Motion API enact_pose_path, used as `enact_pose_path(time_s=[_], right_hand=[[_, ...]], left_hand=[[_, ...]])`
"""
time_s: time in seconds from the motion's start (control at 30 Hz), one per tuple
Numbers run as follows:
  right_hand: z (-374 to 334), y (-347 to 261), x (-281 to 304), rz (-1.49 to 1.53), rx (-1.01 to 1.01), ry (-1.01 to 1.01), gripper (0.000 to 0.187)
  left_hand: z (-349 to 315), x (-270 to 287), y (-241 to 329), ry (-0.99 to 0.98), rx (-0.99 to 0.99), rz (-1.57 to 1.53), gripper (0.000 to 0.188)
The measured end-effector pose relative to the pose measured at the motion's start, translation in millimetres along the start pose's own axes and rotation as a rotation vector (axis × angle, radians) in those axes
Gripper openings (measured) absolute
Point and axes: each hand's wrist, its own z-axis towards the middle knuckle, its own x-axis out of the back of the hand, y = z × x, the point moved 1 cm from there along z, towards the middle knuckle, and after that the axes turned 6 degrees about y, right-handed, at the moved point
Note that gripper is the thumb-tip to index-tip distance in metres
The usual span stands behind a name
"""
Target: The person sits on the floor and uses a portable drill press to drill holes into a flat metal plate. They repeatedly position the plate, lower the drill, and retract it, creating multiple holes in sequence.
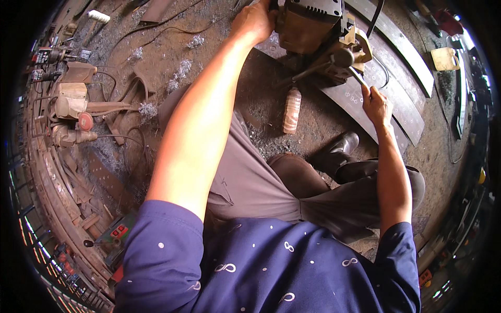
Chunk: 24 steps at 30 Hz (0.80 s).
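Over the steel plate (339, 95), we're working the magnetic drill (308, 32): right hand (378, 106) curled on its lever (358, 76), left hand (254, 24) closure unclear; circles (359, 98) are showing, finished versus remaining unclear.

At the far left, a white roller (99, 16) lies on the dirty floor (156, 44), with metal shavings (183, 68) nearby. On the left sits a tan machine (70, 100) with a round red cap (85, 121). Nearer left is a green box (111, 239); far right, a yellowish jug (445, 59).

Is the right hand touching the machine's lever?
Touching: the head view shows the right hand closed around the near end of the lever.
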Motion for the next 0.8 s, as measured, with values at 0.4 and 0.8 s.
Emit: enact_pose_path(time_s=[0.4,0.8], right_hand=[[18,7,24,0.044,0.008,-0.082,0.045],[2,-23,33,-0.105,0.002,-0.030,0.048]], left_hand=[[-7,-6,-5,-0.004,-0.015,0.070,0.023],[4,-8,-4,-0.008,0.045,0.003,0.026]])
